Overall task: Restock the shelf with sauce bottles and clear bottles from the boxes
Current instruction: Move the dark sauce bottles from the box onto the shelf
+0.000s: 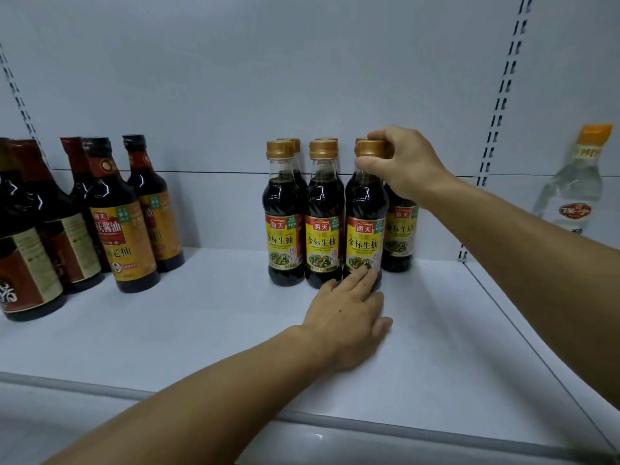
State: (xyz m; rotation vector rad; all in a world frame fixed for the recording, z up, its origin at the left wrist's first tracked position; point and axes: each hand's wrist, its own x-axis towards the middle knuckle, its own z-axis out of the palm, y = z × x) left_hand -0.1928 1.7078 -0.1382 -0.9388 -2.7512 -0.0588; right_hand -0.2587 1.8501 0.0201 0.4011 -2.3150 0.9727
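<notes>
Nearest, your left hand [349, 310] is lying flat on the white shelf [201, 330] at lower centre, straight fingers touching the foot of the front right sauce bottle [365, 226]. Higher up, your right hand [402, 162] is curling its fingers round that same bottle's gold cap [369, 149], gripping it from the right. Behind and beside it, matching bottles are standing upright; a clear bottle [573, 193] is standing at far right.

Shelf [208, 330]: matt white, smooth, looks painted metal. Sauce bottles [323, 209] centre: glossy clear plastic or glass, shiny gold caps [322, 148], glossy paper labels. Dark bottles [110, 213] left: glossy. Clear bottle [575, 186] far right: orange cap.
</notes>
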